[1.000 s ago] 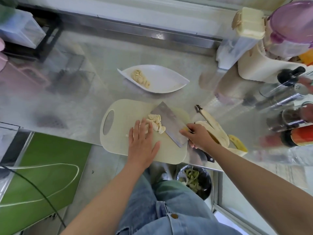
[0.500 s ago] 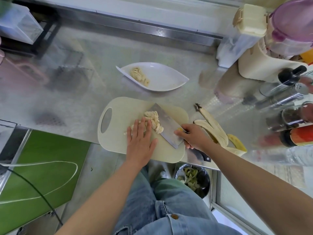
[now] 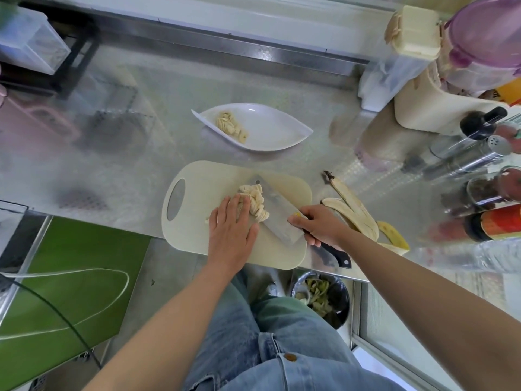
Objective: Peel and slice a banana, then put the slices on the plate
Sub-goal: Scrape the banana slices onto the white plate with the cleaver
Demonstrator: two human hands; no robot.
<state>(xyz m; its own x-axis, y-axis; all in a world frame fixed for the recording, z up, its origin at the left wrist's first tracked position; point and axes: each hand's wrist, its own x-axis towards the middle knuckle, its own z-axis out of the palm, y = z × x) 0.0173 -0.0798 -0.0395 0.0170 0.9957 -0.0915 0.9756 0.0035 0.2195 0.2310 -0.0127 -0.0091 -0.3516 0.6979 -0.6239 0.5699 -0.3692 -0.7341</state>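
A black bin (image 3: 335,294) of green scraps stands below the steel counter (image 3: 127,165). On the cream plastic cutting board (image 3: 203,176), the left hand (image 3: 231,230) lies flat with its fingers straight, touching a pile of pale banana slices (image 3: 256,203). The right hand (image 3: 321,225) is wrapped around the black handle of a broad steel cleaver (image 3: 277,218), whose blade lies low against the pile. A yellow banana peel (image 3: 352,210) lies right of the board. Beyond, a white leaf-shaped plate (image 3: 270,131) holds more slices (image 3: 229,125).

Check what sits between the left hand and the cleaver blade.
The loose pile of banana slices on the cutting board. It lies between the left hand and the cleaver blade and appears to touch both. The head view shows it.
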